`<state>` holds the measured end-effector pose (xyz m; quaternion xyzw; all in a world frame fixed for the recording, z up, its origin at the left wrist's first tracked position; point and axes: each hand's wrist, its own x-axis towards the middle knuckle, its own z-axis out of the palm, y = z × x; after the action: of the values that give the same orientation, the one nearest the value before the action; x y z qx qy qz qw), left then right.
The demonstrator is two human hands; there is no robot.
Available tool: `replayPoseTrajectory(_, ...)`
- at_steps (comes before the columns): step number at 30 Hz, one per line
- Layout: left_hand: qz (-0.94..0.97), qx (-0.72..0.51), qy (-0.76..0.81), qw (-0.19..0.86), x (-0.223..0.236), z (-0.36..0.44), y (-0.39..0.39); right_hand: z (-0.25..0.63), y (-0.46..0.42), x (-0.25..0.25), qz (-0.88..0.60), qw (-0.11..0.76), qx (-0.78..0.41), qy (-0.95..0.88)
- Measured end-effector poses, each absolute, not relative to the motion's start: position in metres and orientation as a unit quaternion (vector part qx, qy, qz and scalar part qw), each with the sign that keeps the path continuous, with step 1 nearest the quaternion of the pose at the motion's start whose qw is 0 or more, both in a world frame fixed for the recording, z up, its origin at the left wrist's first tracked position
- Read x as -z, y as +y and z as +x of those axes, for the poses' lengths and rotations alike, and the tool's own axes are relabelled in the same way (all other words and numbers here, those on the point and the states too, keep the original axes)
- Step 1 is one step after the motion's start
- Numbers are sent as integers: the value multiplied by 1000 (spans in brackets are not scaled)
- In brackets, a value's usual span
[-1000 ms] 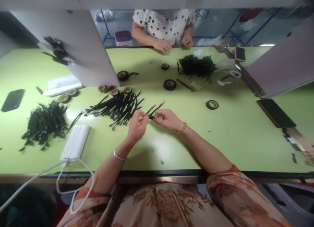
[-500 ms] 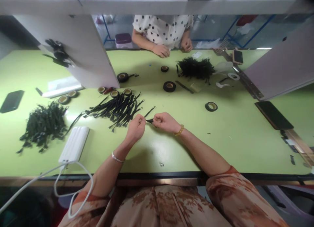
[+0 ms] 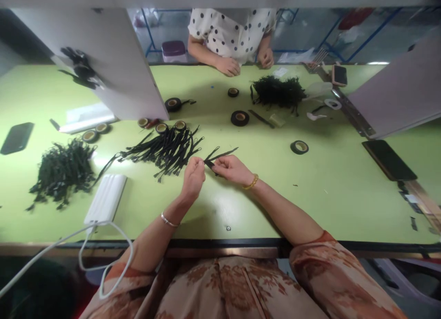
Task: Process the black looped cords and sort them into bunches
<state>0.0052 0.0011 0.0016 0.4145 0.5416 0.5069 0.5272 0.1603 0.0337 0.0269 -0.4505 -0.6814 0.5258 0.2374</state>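
My left hand (image 3: 194, 175) and my right hand (image 3: 231, 168) meet over the green table (image 3: 310, 190), both pinched on a thin black strap (image 3: 220, 154). The strap's free end sticks out up and to the right of my fingers. Just beyond my left hand lies a spread pile of similar black straps (image 3: 165, 149). A silver bangle is on my left wrist and a gold bracelet on my right.
Tape rolls (image 3: 299, 147) (image 3: 240, 118) lie about. A dark tangled heap (image 3: 62, 172) and a white power bank (image 3: 106, 198) with cable sit left. Phones (image 3: 388, 159) (image 3: 16, 138) lie at both sides. A person in a dotted top (image 3: 230, 31) works opposite, beside another dark heap (image 3: 277, 92).
My hands stayed pinched together on the strap, and its free end swung out further to the right. The view shifted slightly.
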Motion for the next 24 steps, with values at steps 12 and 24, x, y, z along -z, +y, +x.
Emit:
replayPoseTrajectory(12,473,-464,547,512,-7,-3,5,163,36,-15,-474,243,-327,-780)
replayPoseTrajectory(24,446,-538,553,453,1,-11,12,171,38,-26,-504,137,-223,-823)
